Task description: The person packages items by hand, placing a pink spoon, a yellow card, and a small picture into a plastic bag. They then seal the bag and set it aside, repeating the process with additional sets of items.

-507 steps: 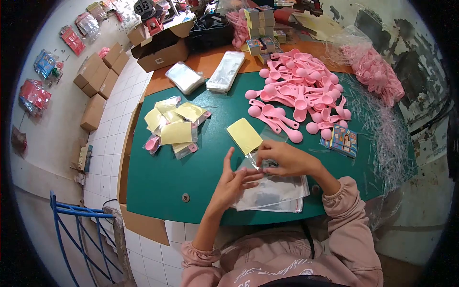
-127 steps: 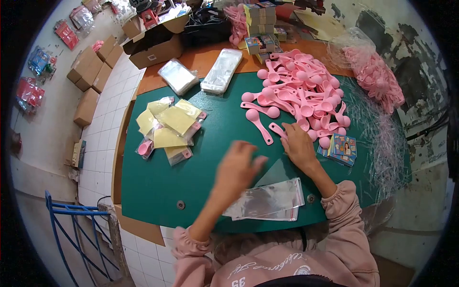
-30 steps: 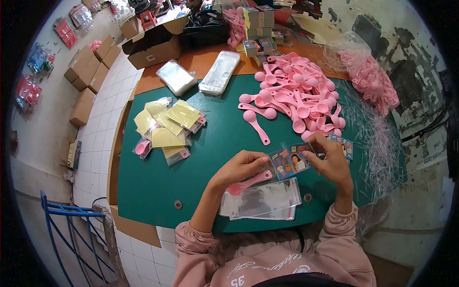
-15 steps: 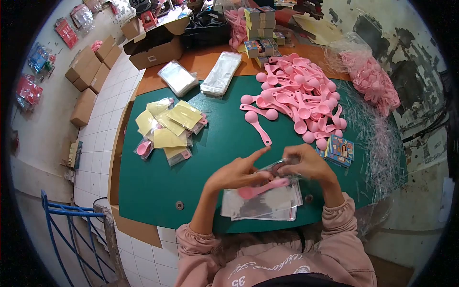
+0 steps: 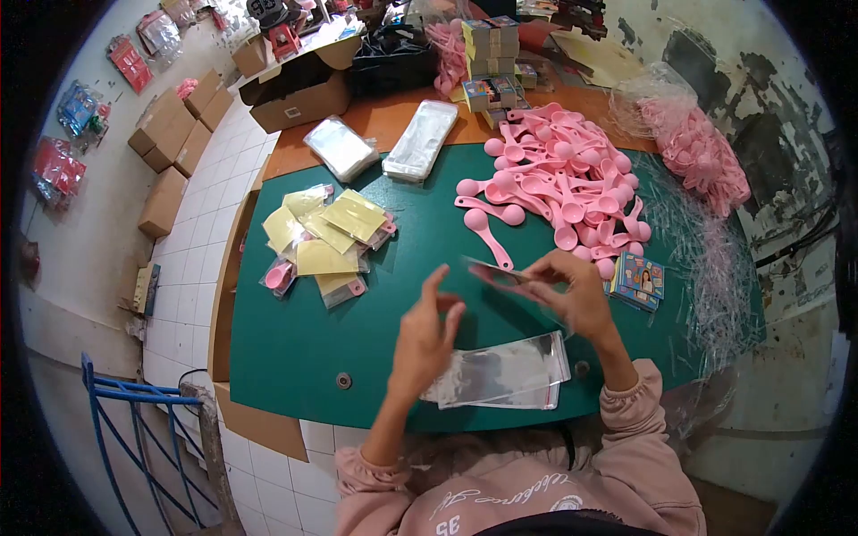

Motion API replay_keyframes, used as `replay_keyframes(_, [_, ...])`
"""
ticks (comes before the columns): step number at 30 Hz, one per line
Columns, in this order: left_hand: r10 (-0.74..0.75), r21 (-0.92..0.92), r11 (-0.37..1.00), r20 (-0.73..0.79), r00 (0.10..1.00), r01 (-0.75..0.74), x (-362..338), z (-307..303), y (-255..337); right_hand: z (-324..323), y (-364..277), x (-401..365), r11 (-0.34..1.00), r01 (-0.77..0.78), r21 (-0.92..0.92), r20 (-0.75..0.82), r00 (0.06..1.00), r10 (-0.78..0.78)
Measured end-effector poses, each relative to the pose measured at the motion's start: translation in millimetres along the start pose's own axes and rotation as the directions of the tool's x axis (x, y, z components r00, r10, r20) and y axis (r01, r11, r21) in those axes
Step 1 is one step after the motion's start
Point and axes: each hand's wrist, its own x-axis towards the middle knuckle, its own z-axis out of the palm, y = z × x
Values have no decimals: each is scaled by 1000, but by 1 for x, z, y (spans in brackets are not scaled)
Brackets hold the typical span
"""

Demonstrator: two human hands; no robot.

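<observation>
In my right hand [image 5: 576, 290] is a clear plastic packet [image 5: 494, 273], pinched at its right end and seen nearly edge-on; something pink shows in it. My left hand [image 5: 424, 344] is to the left of the packet, fingers apart and holding nothing. Below both hands, several flat clear plastic bags [image 5: 509, 373] lie overlapping near the table's front edge. One pink measuring spoon [image 5: 488, 239] rests just beyond the packet, in front of a large heap of pink measuring spoons [image 5: 567, 183]. Beside my right hand are small printed cards [image 5: 640, 279].
Packets with yellowish cards and pink spoons [image 5: 329, 257] lie at left on the green table [image 5: 295, 357]. Two stacks of clear bags [image 5: 341, 150] are behind them. Bundled cards [image 5: 490, 54], an open carton [image 5: 299, 100] and a bulging bag of pink spoons [image 5: 695, 147] stand farther back.
My left hand has let go of the packet and moved left, its fingers opening. My right hand has lifted the packet with the pink spoon up and away from the flat bags.
</observation>
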Motion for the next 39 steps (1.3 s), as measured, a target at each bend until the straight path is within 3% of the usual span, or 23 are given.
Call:
replay_keyframes(1, [-72,-170,983,-23,997,67,-9,8,1,3,-6,-1,1000,0,3,2,1000,0])
replay_keyframes(2, [-98,-463,877,93,991,130,-18,17,-1,6,-12,-4,993,118,-24,141,983,-114])
replay_keyframes(3, [-103,-466,875,93,990,134,-26,20,-1,7,-18,-8,972,234,-34,281,935,-216])
replay_keyframes(4, [-161,-638,740,141,977,214,-32,22,2,7,-24,-12,954,293,-60,416,877,-242])
replay_keyframes(5, [-205,-775,565,200,958,283,-37,23,3,9,-25,-15,956,289,-60,419,876,-239])
replay_keyframes(7, [-205,-763,580,203,958,286,-41,26,-5,15,-26,-25,951,262,-163,485,861,-154])
replay_keyframes(9, [-184,-693,675,175,967,254,-42,28,-11,26,-19,-29,927,315,-205,456,869,-194])
replay_keyframes(11, [-181,-684,688,161,970,242,-43,32,-22,33,-14,-28,889,379,-257,465,855,-230])
replay_keyframes(16, [-212,-655,710,151,966,258,-45,31,-17,50,-7,-26,914,353,-198,456,859,-233])
replay_keyframes(18, [-216,-536,817,56,975,212,-47,31,-15,51,-8,-25,924,327,-198,452,867,-210])
replay_keyframes(21, [-242,-570,792,33,970,217,-46,27,-13,52,-11,-25,916,371,-154,480,838,-259])
replay_keyframes(23, [-218,-541,816,42,975,206,-39,25,-23,55,-14,-27,812,528,-251,457,804,-381])
replay_keyframes(27, [-194,-534,829,2,981,165,-35,28,-21,49,-16,-26,831,519,-201,545,764,-345])
replay_keyframes(30, [-235,-406,896,-86,968,181,-36,28,-12,31,-16,-23,877,480,-34,614,702,-361])
replay_keyframes(31, [-234,-404,897,-87,968,181,-36,27,-13,18,-22,-22,943,329,56,671,686,-280])
replay_keyframes(32, [-215,-578,802,-44,976,150,-35,26,-14,4,-27,-20,978,161,131,729,653,-205])
replay_keyframes(33, [-188,-729,673,-4,982,125,-35,25,-16,-15,-27,-18,980,137,143,702,685,-198])
replay_keyframes(35, [-206,-694,693,70,976,196,-37,20,-16,-63,-6,-10,981,97,168,637,749,-183])
replay_keyframes(37, [-209,-745,624,132,969,236,-39,23,-21,-125,9,0,1000,-22,14,434,901,13])
replay_keyframes(38, [-206,-745,622,140,969,240,-39,23,-21,-157,31,9,989,-139,44,323,939,118])
replay_keyframes(39, [-225,-728,636,142,964,256,-40,23,-20,-187,51,15,917,-92,-388,41,992,117])
